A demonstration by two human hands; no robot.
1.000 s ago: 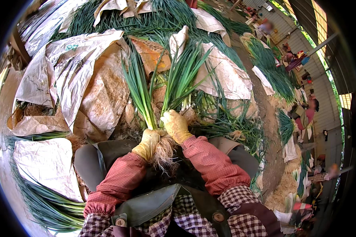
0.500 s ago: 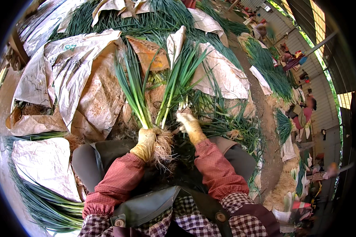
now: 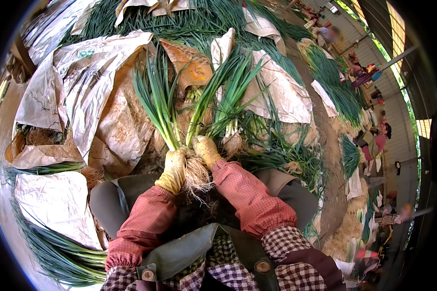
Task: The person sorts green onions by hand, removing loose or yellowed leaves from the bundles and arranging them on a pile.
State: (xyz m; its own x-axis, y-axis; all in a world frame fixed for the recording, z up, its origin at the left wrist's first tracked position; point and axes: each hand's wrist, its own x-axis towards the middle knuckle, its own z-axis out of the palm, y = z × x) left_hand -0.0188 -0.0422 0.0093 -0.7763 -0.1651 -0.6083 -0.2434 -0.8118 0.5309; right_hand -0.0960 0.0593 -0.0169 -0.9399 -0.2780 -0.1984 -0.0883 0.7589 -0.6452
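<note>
A bunch of green onions [image 3: 161, 109] stands upright in front of me, its green leaves fanned away from my body. My left hand [image 3: 173, 170], in a yellowed work glove, is closed around the white stems just above the roots. From the other side my right hand [image 3: 207, 150], gloved alike, is closed on more stems [image 3: 194, 127] of the bunch. A tuft of pale roots [image 3: 197, 175] hangs between the two gloves. Just beyond my right hand lies another small bunch [image 3: 232, 114] with its roots toward me.
Pale woven sacks [image 3: 99, 72] cover onion heaps on the left and ahead. An orange-brown sack piece [image 3: 187, 63] lies beyond the bunch. Loose onions [image 3: 289, 155] are piled at right, beside a dirt aisle [image 3: 332, 179]. More heaps and people [image 3: 374, 143] are across it.
My right hand has moved left and toward me, from the small bunch to the stems beside my left hand. The small bunch's roots now show where that hand was.
</note>
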